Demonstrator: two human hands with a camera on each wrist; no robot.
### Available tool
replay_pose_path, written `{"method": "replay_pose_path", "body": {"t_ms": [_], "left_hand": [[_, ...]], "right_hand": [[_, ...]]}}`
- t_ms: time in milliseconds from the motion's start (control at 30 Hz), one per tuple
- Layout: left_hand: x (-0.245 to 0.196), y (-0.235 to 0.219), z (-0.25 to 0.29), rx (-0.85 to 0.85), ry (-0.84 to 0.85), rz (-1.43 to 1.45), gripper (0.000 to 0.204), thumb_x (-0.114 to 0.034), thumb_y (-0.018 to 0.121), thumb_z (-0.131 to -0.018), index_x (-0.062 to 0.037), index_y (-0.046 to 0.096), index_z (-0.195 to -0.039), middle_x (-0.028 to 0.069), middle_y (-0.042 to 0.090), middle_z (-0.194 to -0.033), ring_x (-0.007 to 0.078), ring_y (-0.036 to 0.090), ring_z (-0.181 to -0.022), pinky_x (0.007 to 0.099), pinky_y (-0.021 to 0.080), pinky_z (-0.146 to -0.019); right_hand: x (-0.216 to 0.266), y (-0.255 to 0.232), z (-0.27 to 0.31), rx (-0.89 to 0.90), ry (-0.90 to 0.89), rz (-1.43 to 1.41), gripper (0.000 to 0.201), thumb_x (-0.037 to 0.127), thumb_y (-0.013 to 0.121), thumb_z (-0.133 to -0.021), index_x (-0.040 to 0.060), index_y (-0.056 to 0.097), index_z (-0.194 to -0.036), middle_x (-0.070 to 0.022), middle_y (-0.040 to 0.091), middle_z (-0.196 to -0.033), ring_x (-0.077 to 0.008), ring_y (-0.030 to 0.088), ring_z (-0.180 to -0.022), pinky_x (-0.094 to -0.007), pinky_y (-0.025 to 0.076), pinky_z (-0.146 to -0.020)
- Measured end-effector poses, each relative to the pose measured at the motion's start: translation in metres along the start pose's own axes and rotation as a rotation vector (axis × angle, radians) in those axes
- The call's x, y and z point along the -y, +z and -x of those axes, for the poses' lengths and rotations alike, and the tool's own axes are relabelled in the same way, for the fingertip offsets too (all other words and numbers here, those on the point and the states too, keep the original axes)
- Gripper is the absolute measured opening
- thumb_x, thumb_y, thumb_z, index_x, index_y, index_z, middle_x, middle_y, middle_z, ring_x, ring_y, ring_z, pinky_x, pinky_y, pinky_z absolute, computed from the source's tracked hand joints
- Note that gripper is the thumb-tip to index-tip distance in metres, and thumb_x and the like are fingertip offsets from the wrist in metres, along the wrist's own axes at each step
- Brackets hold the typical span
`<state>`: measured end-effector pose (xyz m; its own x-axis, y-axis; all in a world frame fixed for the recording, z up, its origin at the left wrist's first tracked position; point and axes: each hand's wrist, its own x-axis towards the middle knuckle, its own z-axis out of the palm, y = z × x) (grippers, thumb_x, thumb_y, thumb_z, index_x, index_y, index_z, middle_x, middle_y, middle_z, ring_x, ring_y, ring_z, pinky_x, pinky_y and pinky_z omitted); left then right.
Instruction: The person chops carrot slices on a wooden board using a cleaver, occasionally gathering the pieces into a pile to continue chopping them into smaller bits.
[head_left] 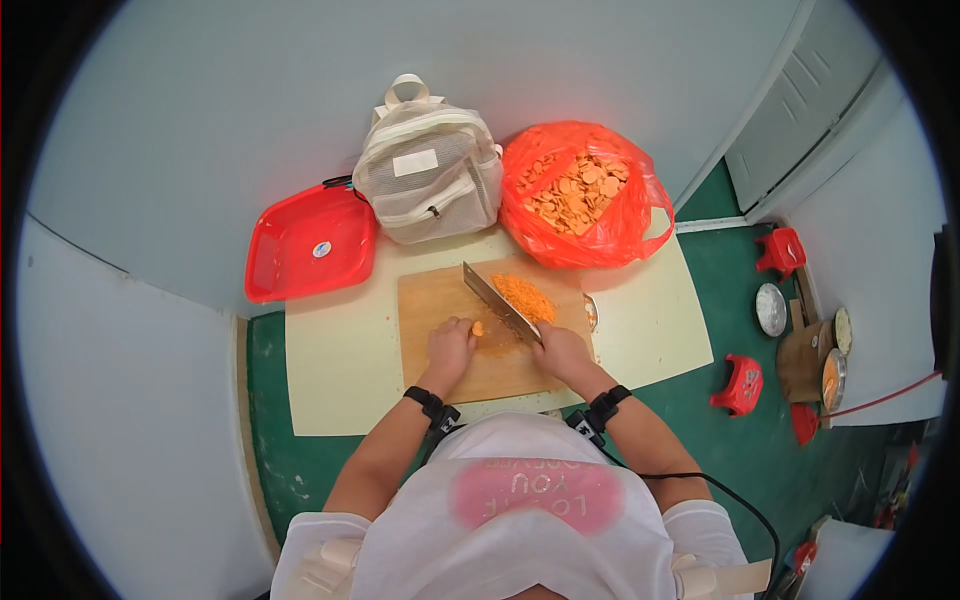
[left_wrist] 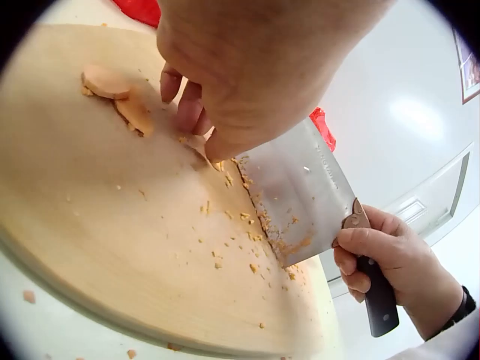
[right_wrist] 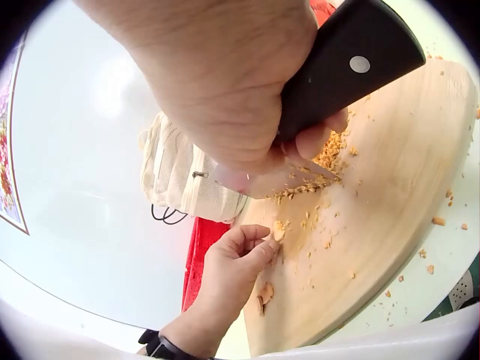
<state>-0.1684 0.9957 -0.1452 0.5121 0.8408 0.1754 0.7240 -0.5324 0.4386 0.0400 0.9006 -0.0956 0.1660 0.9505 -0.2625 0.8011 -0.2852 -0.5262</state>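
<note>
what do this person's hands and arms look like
The left hand and right hand are bare. Each wrist has a black strap with a small dark device; a black cable crosses the right forearm. The sleeves are short and white.

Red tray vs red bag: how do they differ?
- Shape: the tray is stiff and shallow; the bag is thin, crumpled plastic.
- Contents: the tray shows just a round sticker inside; the bag is heaped with orange slices.
- Place: tray left of the backpack, bag right of it.
Shared: both red, open-topped.
</note>
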Motion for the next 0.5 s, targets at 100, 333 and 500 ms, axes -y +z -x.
{"method": "replay_pose_path", "body": {"t_ms": [100,333,500], "left_hand": [[0.002,0.007,-0.002,-0.047,0.074,0.057,0.011,-0.014,0.068,-0.076,-0.0055,0.062,-0.081,0.013,0.06,-0.079,0.0325,0.06,-0.076,0.0435,0.047,-0.068],[-0.03,0.02,-0.008,0.016,0.119,0.055,0.014,-0.012,0.069,-0.075,-0.0042,0.062,-0.083,0.0152,0.06,-0.081,0.0338,0.06,-0.077,0.0437,0.048,-0.068],[-0.026,0.017,-0.004,-0.017,0.112,0.209,0.012,-0.009,0.068,-0.075,-0.0036,0.064,-0.085,0.0149,0.061,-0.085,0.0341,0.059,-0.079,0.0443,0.048,-0.07]], "right_hand": [[0.003,-0.001,0.001,0.008,0.006,0.014,0.022,0.021,0.054,-0.085,0.0028,0.056,-0.097,-0.023,0.064,-0.078,-0.0399,0.064,-0.076,-0.0504,0.05,-0.069],[0.006,0.002,0.003,-0.028,-0.027,0.027,0.02,0.019,0.055,-0.085,0.0021,0.057,-0.096,-0.0221,0.065,-0.078,-0.0395,0.065,-0.075,-0.0499,0.051,-0.069],[0.013,-0.002,0.008,-0.039,-0.024,-0.004,0.019,0.02,0.056,-0.084,0.0016,0.056,-0.092,-0.0239,0.064,-0.076,-0.0414,0.063,-0.073,-0.0509,0.049,-0.068]]}}
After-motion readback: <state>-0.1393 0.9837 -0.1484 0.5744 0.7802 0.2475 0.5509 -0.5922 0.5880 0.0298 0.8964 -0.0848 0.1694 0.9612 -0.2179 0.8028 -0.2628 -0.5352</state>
